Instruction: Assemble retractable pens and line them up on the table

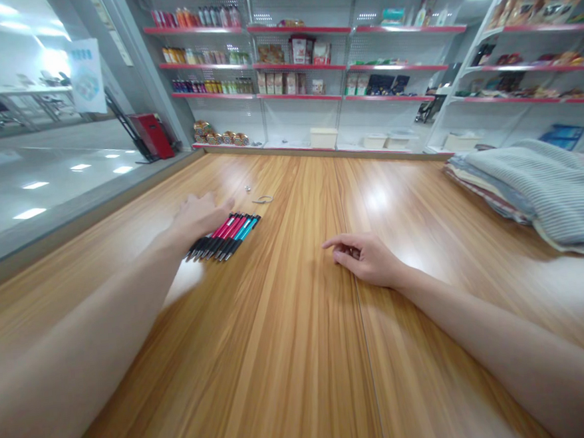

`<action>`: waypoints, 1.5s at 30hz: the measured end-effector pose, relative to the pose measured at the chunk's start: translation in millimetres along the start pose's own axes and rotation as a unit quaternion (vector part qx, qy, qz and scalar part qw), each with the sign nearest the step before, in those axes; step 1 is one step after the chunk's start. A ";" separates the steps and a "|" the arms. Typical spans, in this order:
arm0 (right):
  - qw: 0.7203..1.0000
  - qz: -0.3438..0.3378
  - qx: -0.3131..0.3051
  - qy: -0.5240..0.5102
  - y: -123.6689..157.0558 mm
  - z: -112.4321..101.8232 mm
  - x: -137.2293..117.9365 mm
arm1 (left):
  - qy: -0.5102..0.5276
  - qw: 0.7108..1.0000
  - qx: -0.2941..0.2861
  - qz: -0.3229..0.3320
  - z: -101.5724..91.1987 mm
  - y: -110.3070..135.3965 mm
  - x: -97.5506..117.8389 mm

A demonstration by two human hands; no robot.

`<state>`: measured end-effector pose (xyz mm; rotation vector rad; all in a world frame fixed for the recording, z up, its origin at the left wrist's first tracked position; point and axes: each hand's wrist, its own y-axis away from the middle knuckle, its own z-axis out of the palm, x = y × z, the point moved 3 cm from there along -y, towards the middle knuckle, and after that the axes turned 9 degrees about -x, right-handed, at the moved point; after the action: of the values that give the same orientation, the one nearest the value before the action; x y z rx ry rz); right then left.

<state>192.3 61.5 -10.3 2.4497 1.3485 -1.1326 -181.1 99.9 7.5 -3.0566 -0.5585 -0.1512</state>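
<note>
Several pens (230, 236) lie side by side in a row on the wooden table, with pink, blue and black barrels and their metal tips facing me. My left hand (201, 214) reaches over the far left part of this row, fingers spread, and hides some of the pens. I cannot tell whether it touches them. Just beyond the pens are a thin, light loop (263, 199) and a small shiny piece (248, 189), too small to name. To the right, my right hand (367, 257) rests by the table seam, index finger stretched out, other fingers loosely curled, holding nothing visible.
A stack of folded cloths (545, 194) lies at the table's right side. Behind the table stand shelves (303, 98) with bottles, bags and boxes. A red box-like object (151, 137) stands on the floor beyond the left edge.
</note>
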 end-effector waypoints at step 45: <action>1.000 -0.002 0.001 0.007 0.1 -1.0 -2.4 | -0.004 0.998 0.001 -0.060 35.3 34.6 43.6</action>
<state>192.2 60.2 -8.0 2.4624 1.3586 -1.1196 -125.0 84.5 -23.6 -3.0230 -0.7420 -0.1395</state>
